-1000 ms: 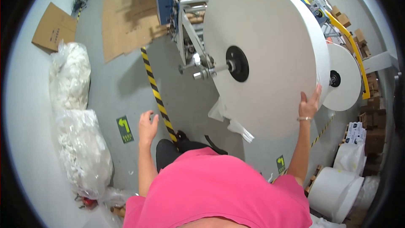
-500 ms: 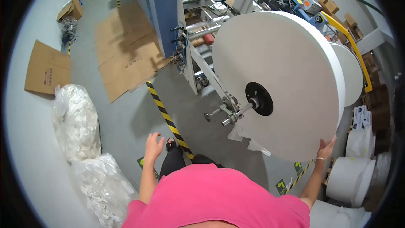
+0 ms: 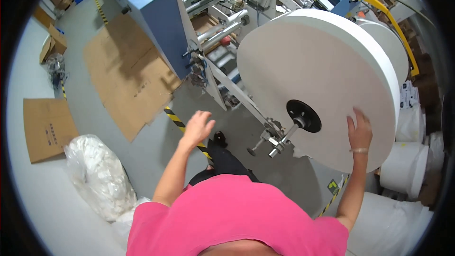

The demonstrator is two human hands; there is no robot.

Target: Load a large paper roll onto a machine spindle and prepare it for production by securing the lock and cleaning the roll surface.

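Observation:
A large white roll (image 3: 313,61), apparently paper, stands on edge on a metal shaft (image 3: 286,138) with a black round hub (image 3: 310,118). My right hand (image 3: 360,132) is in front of the roll's flat face, right of the hub, fingers apart and holding nothing. Whether its fingertips touch the face, I cannot tell. In mid-air left of the roll is my left hand (image 3: 196,128), empty, its fingers loosely bent and apart. Between that hand and the roll sits the shaft's metal bracket (image 3: 270,137) with a knob (image 3: 251,151).
The blue machine housing (image 3: 159,23) rises ahead, with metal rollers (image 3: 220,35) beside it. Flattened cardboard (image 3: 128,76) covers floor at the left, near a plastic-wrapped bundle (image 3: 99,175). More white rolls (image 3: 400,168) stand at the right. Striped tape (image 3: 175,117) marks the floor.
My right hand has left the roll's lower right rim and moved up in front of its face. My left hand has moved forward and right. The whole view has shifted.

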